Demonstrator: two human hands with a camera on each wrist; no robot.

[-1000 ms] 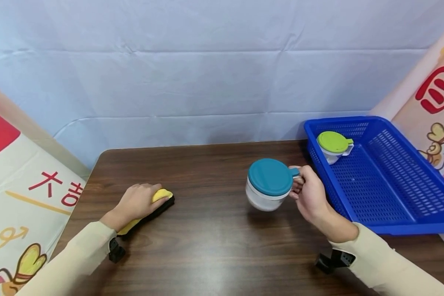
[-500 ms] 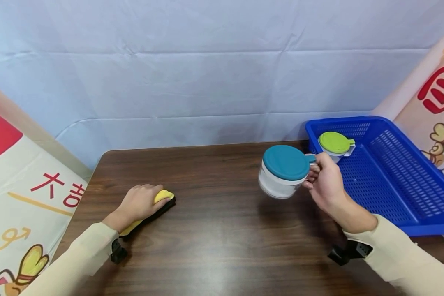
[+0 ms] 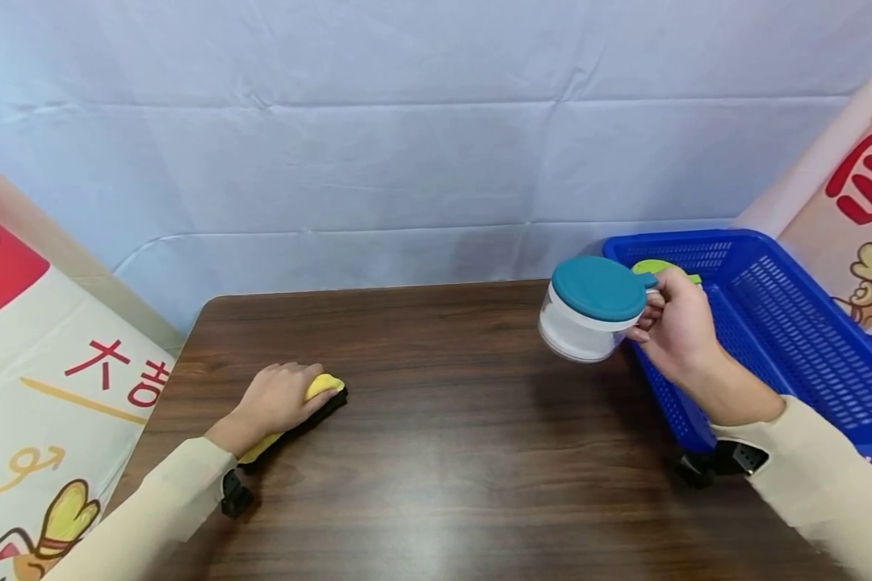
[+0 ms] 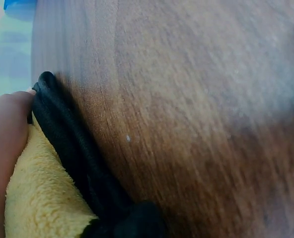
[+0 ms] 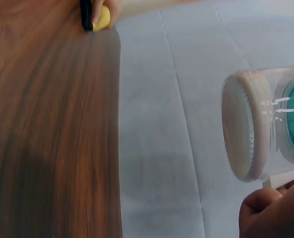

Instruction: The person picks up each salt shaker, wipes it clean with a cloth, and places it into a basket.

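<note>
My right hand (image 3: pixel 686 331) grips the white handle of a clear seasoning jar (image 3: pixel 599 289) with a teal lid. The jar hangs in the air above the table, left of the blue basket, slightly tilted. In the right wrist view its clear base (image 5: pixel 239 126) faces left, and the fingers curl at the handle. At the left, my left hand (image 3: pixel 279 397) holds a folded yellow and black cloth (image 3: pixel 325 385) down on the brown table (image 3: pixel 421 420). The left wrist view shows fuzzy yellow cloth (image 4: pixel 42 188) with a black edge beside the fingers.
A blue plastic basket (image 3: pixel 730 234) stands at the table's right side. Inside its back left corner is a jar with a green lid (image 3: pixel 650 265), mostly hidden behind the right hand. A pale cloth backdrop (image 3: pixel 407 161) rises behind the table's far edge.
My right hand has carried the teal-lidded jar up and to the right, towards the basket, and now covers much of the green-lidded jar. The left hand and cloth have stayed in place.
</note>
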